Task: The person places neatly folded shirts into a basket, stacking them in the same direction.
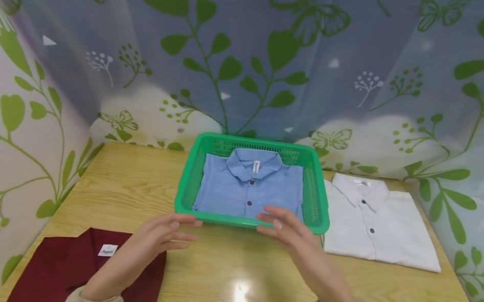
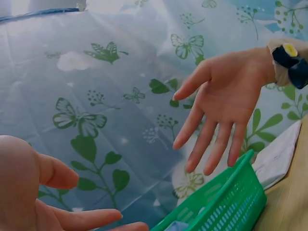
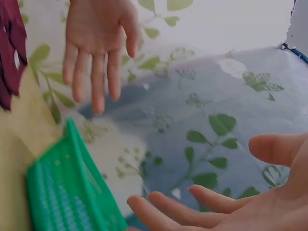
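Note:
A folded light blue shirt (image 1: 237, 186) with dark buttons lies in a green plastic basket (image 1: 186, 184), collar toward the back wall. My left hand (image 1: 160, 237) hovers before the basket's front left corner, fingers extended and holding nothing. Across from it, my right hand (image 1: 295, 236) reaches over the front right of the rim, its fingers loosely straight and also holding nothing. In the left wrist view the right hand (image 2: 231, 91) faces the left one, palm showing. The right wrist view shows the left hand (image 3: 98, 43) with fingers spread beside the basket (image 3: 72, 183).
To the right of the basket lies a folded white shirt (image 1: 380, 222). A dark red shirt (image 1: 64, 260) sits at the front left of the wooden table (image 1: 206, 270), partly under the left forearm. A patterned curtain (image 1: 245, 58) hangs right behind the table.

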The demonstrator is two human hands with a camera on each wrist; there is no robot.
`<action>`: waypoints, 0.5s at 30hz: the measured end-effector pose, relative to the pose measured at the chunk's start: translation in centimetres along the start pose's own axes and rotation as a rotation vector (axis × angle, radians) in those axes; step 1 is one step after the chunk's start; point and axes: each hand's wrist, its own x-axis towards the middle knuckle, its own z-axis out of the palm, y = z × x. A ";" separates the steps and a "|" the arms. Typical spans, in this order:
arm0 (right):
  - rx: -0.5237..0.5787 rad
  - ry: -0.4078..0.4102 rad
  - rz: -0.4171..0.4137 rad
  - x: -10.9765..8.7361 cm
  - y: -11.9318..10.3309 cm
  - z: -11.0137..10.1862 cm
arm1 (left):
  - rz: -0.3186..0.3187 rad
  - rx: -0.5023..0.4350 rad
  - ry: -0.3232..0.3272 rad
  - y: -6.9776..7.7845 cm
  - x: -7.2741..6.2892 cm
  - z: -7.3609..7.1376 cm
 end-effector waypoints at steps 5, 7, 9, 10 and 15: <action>0.104 -0.138 -0.003 -0.2 2.3 2.4 | -0.036 0.021 0.061 -0.1 -2.2 -0.7; 0.159 -0.192 -0.008 -0.1 3.6 3.2 | -0.066 0.050 0.117 -0.1 -3.1 -1.0; 0.234 -0.237 -0.016 0.1 5.0 4.0 | -0.096 0.101 0.188 -0.2 -3.9 -1.5; 0.276 -0.257 -0.017 0.2 5.6 4.4 | -0.099 0.141 0.222 -0.3 -4.3 -1.8; 0.501 -0.345 -0.050 0.8 8.8 6.1 | -0.108 0.337 0.370 -1.1 -6.2 -4.1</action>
